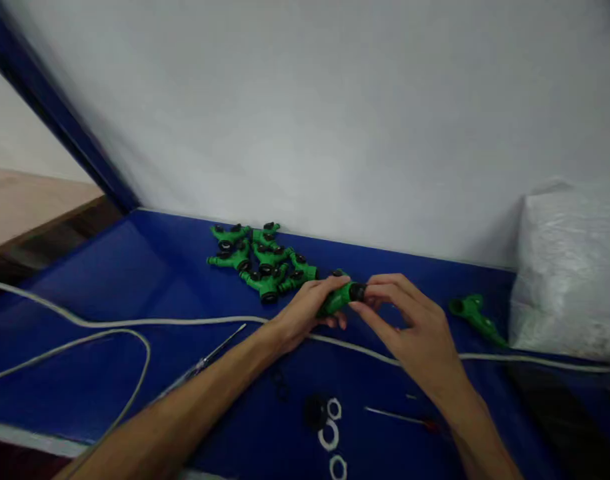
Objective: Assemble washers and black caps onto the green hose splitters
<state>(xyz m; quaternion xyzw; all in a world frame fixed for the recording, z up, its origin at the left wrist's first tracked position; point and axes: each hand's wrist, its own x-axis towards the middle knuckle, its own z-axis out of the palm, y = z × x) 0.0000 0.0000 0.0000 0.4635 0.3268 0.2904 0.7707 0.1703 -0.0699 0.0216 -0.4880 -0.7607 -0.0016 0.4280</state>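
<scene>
My left hand (312, 303) is wrapped round a green Y-shaped hose connector (336, 300) held just above the blue table. A black collar (357, 291) sits at the connector's right end. The fingers of my right hand (405, 317) pinch that collar from the right side. Part of the connector is hidden by my left hand. Several similar green connectors with black parts (267, 283) lie in a cluster behind and to the left. One more green piece (477, 319) lies apart on the right.
White rings (329, 435) and dark rings (281, 383) lie near the front. A screwdriver (219, 348) is beside my left forearm, and a thin red-handled one (397, 416) lies right. A white cable (185, 322) crosses the blue table (85, 267). A filled plastic bag (567, 273) stands right.
</scene>
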